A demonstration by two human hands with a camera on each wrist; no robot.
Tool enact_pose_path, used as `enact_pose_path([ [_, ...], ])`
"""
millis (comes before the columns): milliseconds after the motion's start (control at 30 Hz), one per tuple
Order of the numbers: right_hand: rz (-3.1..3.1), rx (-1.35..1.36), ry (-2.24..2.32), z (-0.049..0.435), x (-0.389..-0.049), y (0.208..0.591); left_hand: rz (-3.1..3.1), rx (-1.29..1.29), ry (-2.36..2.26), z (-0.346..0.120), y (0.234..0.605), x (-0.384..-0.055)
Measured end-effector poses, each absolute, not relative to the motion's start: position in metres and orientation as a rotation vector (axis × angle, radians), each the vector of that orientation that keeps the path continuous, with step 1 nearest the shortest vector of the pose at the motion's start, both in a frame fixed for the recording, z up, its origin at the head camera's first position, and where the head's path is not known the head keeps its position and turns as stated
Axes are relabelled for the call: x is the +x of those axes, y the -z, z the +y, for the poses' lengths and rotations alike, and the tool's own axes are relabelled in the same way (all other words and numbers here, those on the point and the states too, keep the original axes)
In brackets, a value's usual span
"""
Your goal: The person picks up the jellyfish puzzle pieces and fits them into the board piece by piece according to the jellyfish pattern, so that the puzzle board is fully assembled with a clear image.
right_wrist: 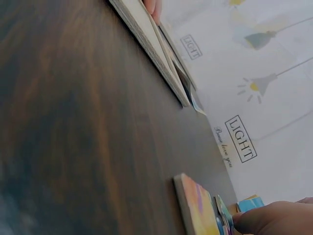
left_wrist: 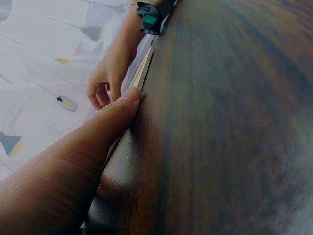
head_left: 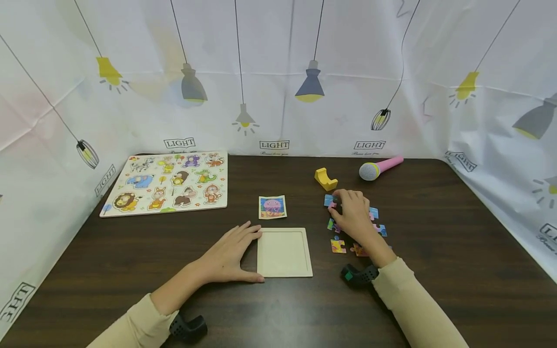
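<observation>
My left hand (head_left: 230,253) rests on the table at the left side of a square, cream puzzle frame (head_left: 285,252). Its thumb touches the lower left corner and its fingertips lie at the upper left one. Over on the right, my right hand (head_left: 353,215) reaches down among loose jigsaw pieces, thumb and fingers bent around a blue and pink puzzle piece (head_left: 329,199). I cannot tell whether they pinch it. Part of the group is hidden under this hand. Nearer me lie a yellow puzzle piece (head_left: 337,245) and an orange puzzle piece (head_left: 359,250).
A small jellyfish picture card (head_left: 272,207) lies behind the frame. An animal peg board (head_left: 174,183) is at the back left. Behind the pieces are a yellow curved block (head_left: 325,179) and a pink toy microphone (head_left: 380,168). A lamp-printed white cloth (head_left: 278,77) hangs behind the table.
</observation>
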State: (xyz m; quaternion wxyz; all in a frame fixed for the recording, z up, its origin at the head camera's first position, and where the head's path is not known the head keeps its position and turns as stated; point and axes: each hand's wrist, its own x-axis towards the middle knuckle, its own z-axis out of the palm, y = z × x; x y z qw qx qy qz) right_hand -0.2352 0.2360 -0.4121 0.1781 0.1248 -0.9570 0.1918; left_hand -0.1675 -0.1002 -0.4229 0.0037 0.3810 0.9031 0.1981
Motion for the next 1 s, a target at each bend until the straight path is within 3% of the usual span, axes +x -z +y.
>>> enact_pose_path([
  [1000,-2.483,0.424,-0.805,0.224,-0.231,0.408,2.87,1.157,-0.589,-0.1,0.426,-0.168],
])
